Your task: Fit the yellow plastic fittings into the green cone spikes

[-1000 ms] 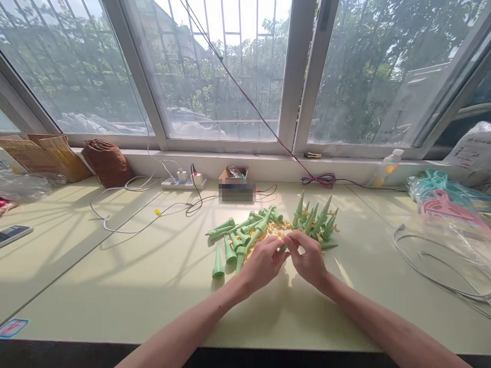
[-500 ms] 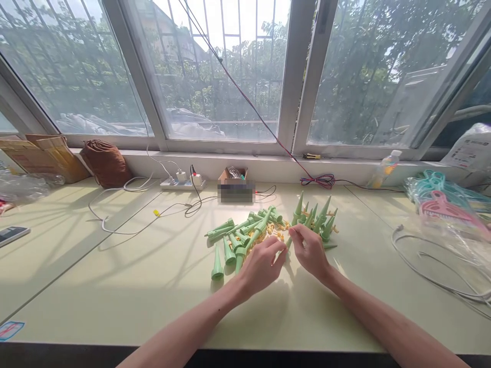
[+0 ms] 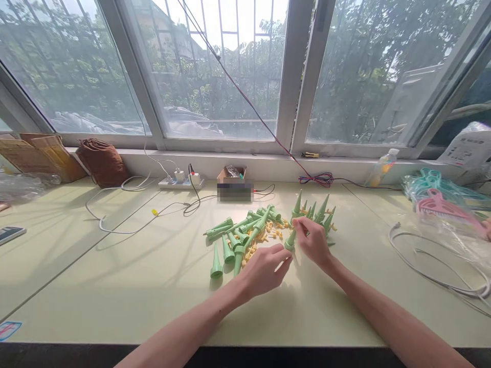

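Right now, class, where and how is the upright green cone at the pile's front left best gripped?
Probably by the lower body of the green cone, just above its wide collar, coming from the left: it stands tip up, narrowing upward, and neighbouring cones crowd its right.

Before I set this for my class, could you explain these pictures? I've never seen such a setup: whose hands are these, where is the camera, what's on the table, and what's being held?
There is no machine here: a person works with two bare hands. The view comes from one camera worn on the head, looking forward and down. On the pale table, a loose pile of green plastic spikes lies with small yellow plastic pieces; to the right, a group of green spikes points upward. The right hand pinches one tapered spike near its tip. The left hand is by its wider base; whether it touches is unclear.
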`<state>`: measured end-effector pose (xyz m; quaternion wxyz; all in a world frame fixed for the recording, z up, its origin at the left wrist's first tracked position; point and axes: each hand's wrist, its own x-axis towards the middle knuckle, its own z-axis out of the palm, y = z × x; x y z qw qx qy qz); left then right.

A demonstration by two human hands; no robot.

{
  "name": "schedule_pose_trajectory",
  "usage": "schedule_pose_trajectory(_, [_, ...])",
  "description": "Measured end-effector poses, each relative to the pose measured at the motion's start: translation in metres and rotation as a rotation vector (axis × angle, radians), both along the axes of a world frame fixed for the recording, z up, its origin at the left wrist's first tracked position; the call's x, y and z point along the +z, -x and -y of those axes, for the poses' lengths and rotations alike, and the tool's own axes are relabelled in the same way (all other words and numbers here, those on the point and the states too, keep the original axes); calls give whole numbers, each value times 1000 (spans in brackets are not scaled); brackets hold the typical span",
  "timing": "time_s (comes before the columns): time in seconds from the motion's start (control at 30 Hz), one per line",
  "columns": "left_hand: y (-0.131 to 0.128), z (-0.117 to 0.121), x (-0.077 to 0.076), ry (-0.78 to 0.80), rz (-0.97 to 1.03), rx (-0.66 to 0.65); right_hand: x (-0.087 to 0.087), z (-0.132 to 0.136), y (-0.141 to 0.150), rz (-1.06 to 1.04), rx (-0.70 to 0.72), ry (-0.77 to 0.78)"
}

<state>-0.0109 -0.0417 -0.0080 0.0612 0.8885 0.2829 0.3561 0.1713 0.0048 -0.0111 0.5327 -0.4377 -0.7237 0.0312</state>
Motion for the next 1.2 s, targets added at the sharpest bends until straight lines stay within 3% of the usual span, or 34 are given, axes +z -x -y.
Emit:
schedule_pose_trajectory(0.5, [2, 3, 2, -47, -85, 4, 8, -1, -7, -31, 18, -21])
schedule_pose_trajectory(1.2, [2, 3, 1, -37, -104, -38, 18, -13, -32, 92, 108, 12])
